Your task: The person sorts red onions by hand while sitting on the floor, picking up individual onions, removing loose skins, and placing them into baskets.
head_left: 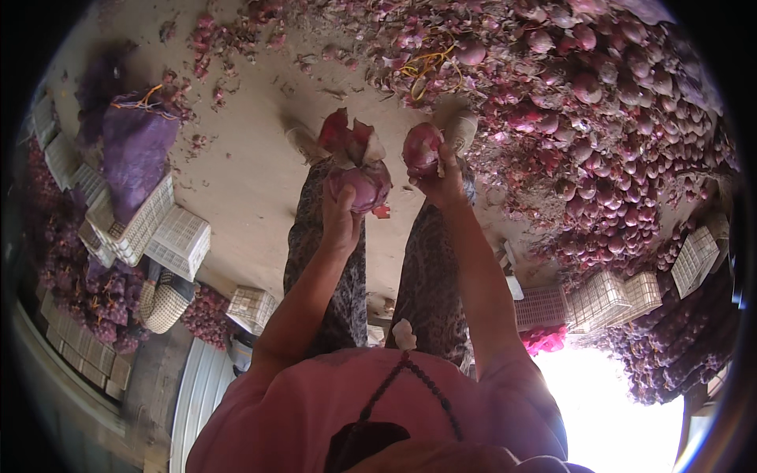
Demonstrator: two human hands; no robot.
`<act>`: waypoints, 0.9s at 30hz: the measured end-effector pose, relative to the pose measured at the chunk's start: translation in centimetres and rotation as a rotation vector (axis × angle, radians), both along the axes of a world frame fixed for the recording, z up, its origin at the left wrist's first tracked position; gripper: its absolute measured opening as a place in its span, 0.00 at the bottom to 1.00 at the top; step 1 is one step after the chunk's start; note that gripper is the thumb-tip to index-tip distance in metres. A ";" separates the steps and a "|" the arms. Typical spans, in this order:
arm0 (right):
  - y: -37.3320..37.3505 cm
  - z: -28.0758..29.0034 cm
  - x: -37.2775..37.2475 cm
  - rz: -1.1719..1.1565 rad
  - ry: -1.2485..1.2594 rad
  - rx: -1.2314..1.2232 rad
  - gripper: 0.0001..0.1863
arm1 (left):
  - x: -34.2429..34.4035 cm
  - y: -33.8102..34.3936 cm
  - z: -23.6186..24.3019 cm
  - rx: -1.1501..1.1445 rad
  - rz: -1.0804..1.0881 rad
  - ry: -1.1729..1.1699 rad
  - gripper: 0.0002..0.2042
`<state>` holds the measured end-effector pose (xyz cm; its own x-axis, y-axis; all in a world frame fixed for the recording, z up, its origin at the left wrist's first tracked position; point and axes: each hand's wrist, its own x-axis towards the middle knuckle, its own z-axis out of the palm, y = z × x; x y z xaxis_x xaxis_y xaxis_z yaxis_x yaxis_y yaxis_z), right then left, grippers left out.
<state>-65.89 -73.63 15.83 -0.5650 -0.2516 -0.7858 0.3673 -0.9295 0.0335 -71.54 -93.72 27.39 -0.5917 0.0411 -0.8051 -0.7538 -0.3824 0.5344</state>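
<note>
My left hand (342, 219) is closed round a large red onion (364, 188). Loose, papery skin (351, 142) in dark red and tan sticks up from the onion's far side. A smaller red onion (423, 148) with a patchy skin is gripped in my right hand (444, 181). Both onions are held in the air in front of my legs, a short gap apart. A small red scrap of skin (382, 212) shows beside the left onion.
A big heap of red onions (587, 142) and loose skins spreads over the floor at right. White plastic crates (180, 236) and a filled purple mesh sack (138, 150) are on the left. More crates (599, 299) stand at right. Another person (165, 299) is at far left.
</note>
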 end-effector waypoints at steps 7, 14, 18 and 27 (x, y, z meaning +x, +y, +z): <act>1.0 19.3 3.5 -0.525 0.358 -0.190 0.31 | 4.0 12.1 18.8 -0.559 -0.741 0.583 0.42; 2.8 28.5 11.7 -0.826 0.288 -0.118 0.30 | 10.3 13.9 27.4 -0.477 -1.115 1.147 0.45; 3.2 35.8 19.0 -0.915 0.366 -0.025 0.31 | 14.7 14.6 32.2 -0.331 -1.328 1.321 0.47; 5.9 41.1 33.4 -1.316 0.553 -0.207 0.27 | 24.0 18.6 36.9 0.105 -1.811 1.127 0.41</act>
<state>-32.46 -67.75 56.91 -0.6866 0.6015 -0.4083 -0.7262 -0.5935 0.3469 -47.58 -75.13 64.27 0.0383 0.9824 -0.1827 0.3157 0.1615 0.9350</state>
